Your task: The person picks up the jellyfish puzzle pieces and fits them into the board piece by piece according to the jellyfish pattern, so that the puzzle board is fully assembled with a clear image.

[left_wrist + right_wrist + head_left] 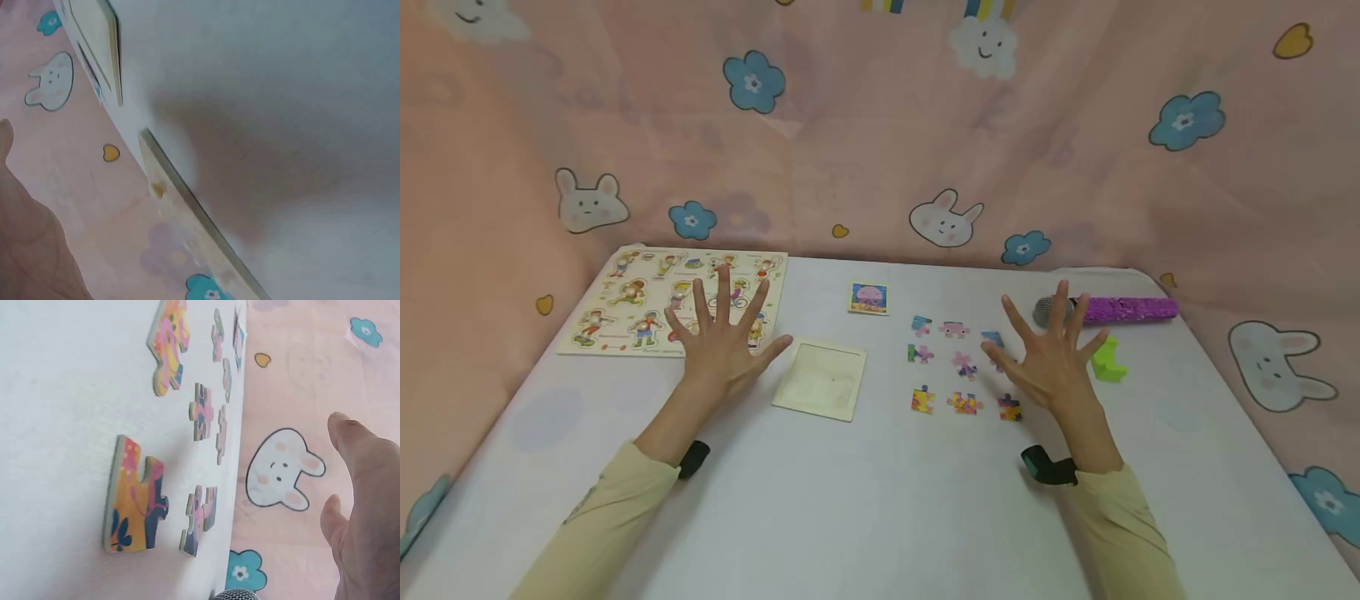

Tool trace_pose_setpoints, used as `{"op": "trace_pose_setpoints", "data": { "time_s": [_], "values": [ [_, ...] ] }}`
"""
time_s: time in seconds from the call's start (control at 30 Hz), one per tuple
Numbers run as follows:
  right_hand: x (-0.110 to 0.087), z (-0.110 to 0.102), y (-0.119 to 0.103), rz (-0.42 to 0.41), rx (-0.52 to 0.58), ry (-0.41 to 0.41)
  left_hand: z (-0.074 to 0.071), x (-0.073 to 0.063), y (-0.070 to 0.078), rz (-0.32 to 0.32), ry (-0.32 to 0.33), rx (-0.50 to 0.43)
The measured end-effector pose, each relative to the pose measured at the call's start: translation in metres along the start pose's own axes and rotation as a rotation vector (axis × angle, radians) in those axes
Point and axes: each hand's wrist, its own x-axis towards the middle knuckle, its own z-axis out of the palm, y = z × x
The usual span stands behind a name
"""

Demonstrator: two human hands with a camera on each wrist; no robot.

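Over the white table [865, 517], my left hand [718, 358] and right hand [1052, 362] are raised, each with fingers spread wide and holding nothing. Between them lie the jigsaw pieces [965, 404], loose in three rows, nearer my right hand, which partly covers some. The shallow tray [818, 379], its pale recessed floor exposed, lies just beside my left hand. Right of my right hand lies a green block [1107, 368]. Farther off, the picture board [617, 312] carries inset figures with captions too small to read; a purple-handled microphone [1127, 310] and a sea-creature card [869, 297] lie toward the pink backdrop [850, 150].
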Motion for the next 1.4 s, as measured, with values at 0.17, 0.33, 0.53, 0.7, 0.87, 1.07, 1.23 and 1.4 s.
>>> {"op": "trace_pose_setpoints", "data": {
  "time_s": [0.17, 0.33, 0.53, 0.7, 0.87, 1.07, 1.23, 1.4],
  "values": [
    [-0.006, -0.001, -0.002, -0.026, 0.0, 0.007, 0.001, -0.016, 0.005, 0.031, -0.016, -0.012],
    [-0.012, 0.0, -0.002, -0.059, -0.012, 0.024, 0.003, -0.027, 0.011, 0.112, -0.045, -0.048],
    [-0.018, 0.005, 0.001, -0.149, -0.027, 0.058, 0.005, -0.034, 0.014, 0.277, -0.221, -0.237],
    [-0.024, 0.014, 0.005, -0.227, 0.045, 0.091, 0.009, -0.034, 0.013, 0.32, -0.314, -0.366],
    [-0.028, 0.024, 0.004, -0.273, 0.153, 0.104, 0.017, -0.029, 0.013, 0.341, -0.279, -0.367],
    [-0.03, 0.025, -0.001, -0.265, 0.283, 0.016, 0.019, -0.023, 0.018, 0.308, -0.272, -0.395],
    [-0.023, 0.02, -0.01, -0.177, 0.43, -0.121, 0.019, -0.024, 0.022, 0.258, -0.256, -0.436],
    [-0.01, 0.015, -0.018, -0.13, 0.587, -0.206, 0.017, -0.026, 0.023, 0.215, -0.228, -0.484]
  ]
}}
